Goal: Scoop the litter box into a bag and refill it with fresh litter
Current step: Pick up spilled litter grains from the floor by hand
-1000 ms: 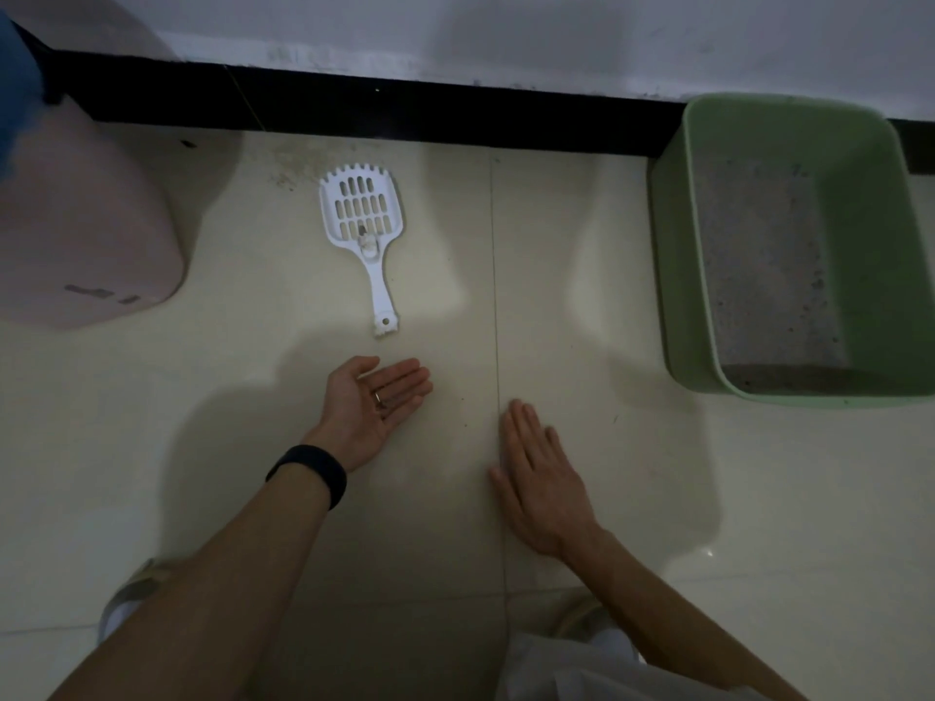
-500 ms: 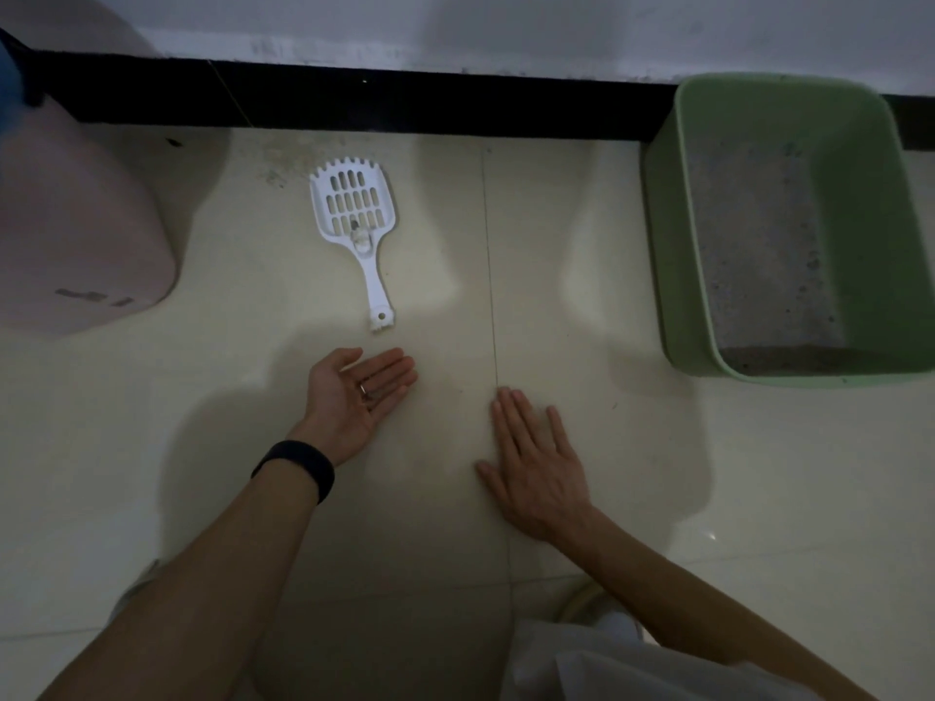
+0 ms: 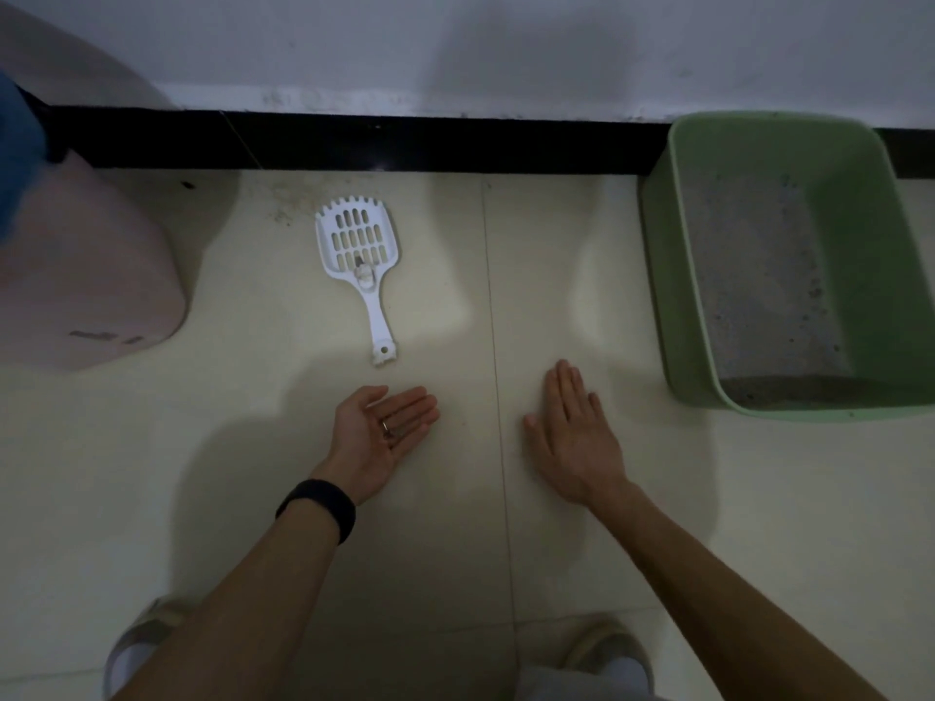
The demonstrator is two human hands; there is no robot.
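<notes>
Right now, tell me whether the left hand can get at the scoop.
Probably yes. The left hand is open, palm up and empty, and the scoop lies flat just ahead of it, handle end nearest. Only bare floor lies between them.

Pale tiled floor (image 3: pixel 253 447), dark skirting (image 3: pixel 405 144) along its far edge. Lying flat on it: white slotted scoop (image 3: pixel 360 255). Standing on it: green litter box (image 3: pixel 663 306) at right, pink container (image 3: pixel 91 275) at left.

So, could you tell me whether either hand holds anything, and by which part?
Nothing: left hand open palm up, right hand flat, scoop lying untouched ahead.
</notes>
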